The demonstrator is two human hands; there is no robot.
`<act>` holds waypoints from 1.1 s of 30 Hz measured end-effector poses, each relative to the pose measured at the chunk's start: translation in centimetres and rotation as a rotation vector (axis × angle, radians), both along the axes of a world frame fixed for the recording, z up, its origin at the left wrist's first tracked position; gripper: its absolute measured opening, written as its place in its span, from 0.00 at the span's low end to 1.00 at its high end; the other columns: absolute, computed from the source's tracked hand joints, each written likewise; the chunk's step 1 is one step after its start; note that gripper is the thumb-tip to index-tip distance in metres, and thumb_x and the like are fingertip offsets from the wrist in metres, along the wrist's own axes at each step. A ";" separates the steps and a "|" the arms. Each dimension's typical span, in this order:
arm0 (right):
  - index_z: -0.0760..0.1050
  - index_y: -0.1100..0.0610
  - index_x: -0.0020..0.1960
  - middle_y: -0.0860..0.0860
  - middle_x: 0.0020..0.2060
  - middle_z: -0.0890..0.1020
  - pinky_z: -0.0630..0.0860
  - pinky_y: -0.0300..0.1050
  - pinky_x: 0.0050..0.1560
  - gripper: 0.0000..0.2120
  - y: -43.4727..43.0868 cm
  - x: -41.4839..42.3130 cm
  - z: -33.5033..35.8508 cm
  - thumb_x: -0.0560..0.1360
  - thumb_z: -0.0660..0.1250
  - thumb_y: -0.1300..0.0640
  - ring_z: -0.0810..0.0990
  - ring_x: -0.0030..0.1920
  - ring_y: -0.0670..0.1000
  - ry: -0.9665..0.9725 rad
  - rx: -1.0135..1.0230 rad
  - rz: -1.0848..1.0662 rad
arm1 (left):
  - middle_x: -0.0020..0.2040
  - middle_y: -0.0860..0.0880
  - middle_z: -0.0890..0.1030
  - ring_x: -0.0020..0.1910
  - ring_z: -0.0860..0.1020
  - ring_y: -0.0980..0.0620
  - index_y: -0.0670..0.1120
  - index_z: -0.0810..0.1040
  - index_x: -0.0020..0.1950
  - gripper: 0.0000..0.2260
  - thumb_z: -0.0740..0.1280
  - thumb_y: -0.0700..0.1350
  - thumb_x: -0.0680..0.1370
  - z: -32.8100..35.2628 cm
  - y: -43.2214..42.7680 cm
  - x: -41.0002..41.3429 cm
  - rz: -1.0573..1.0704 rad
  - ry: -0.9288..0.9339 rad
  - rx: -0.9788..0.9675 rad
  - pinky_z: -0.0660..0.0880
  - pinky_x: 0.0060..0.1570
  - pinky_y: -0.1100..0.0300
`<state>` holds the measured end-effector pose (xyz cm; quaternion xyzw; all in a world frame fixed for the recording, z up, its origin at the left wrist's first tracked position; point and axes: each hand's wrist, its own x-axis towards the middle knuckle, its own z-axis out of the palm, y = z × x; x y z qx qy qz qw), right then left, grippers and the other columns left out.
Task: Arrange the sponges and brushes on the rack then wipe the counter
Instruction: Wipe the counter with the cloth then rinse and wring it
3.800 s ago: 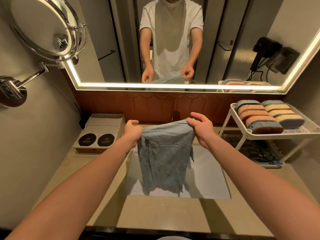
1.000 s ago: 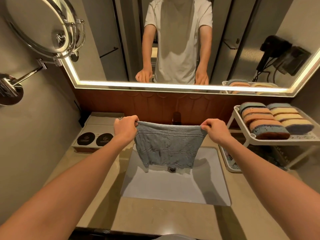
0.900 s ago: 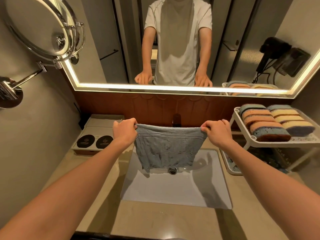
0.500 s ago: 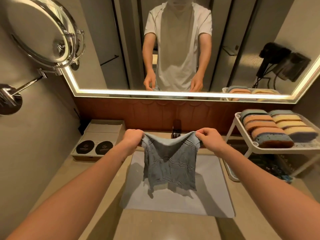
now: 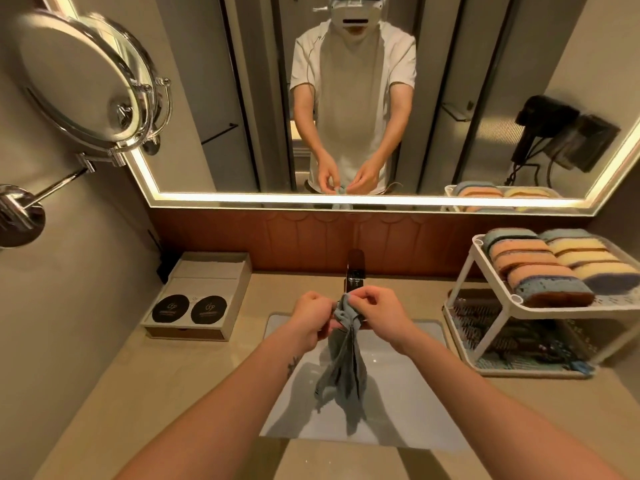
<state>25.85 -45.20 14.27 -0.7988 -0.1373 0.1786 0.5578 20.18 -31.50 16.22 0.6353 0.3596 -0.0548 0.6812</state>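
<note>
I am pinching the bunched top of a grey-blue striped cloth (image 5: 346,368) with my left hand (image 5: 311,315) and right hand (image 5: 377,313), fingers curled tight onto the fabric, above the white rectangular sink (image 5: 415,393) at 12 o'clock. If my pinch is loosening, the limp, crumpled cloth could be dropping into the basin, getting wet and streaking the smooth beige counter (image 5: 173,393). At 2 o'clock the white plastic rack (image 5: 485,292) is holding soft, rounded sponges (image 5: 540,268) in two packed rows; a careless sweep could be knocking it.
</note>
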 end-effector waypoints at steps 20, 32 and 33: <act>0.81 0.53 0.64 0.46 0.53 0.85 0.79 0.47 0.59 0.16 -0.2 -1.0 1.7 0.78 0.71 0.51 0.81 0.53 0.44 -0.221 -0.220 0.206 | 0.51 0.40 0.80 0.52 0.83 0.40 0.43 0.72 0.58 0.08 0.57 0.38 0.81 1.2 1.1 -1.5 -0.091 -0.067 -0.316 0.80 0.58 0.46; 0.82 0.54 0.62 0.46 0.54 0.85 0.78 0.47 0.61 0.14 -0.9 0.3 2.7 0.77 0.72 0.57 0.81 0.55 0.43 -0.334 -0.189 0.109 | 0.43 0.49 0.76 0.43 0.72 0.52 0.46 0.77 0.49 0.08 0.60 0.47 0.81 -1.5 1.9 -0.8 -0.430 -0.231 0.406 0.69 0.45 0.54; 0.83 0.54 0.61 0.46 0.53 0.85 0.78 0.46 0.61 0.14 -1.1 0.4 2.8 0.76 0.72 0.58 0.81 0.55 0.42 -0.346 -0.177 0.095 | 0.42 0.48 0.75 0.42 0.72 0.51 0.45 0.77 0.49 0.10 0.59 0.47 0.82 -1.5 1.8 -0.7 -0.471 -0.233 0.387 0.69 0.44 0.54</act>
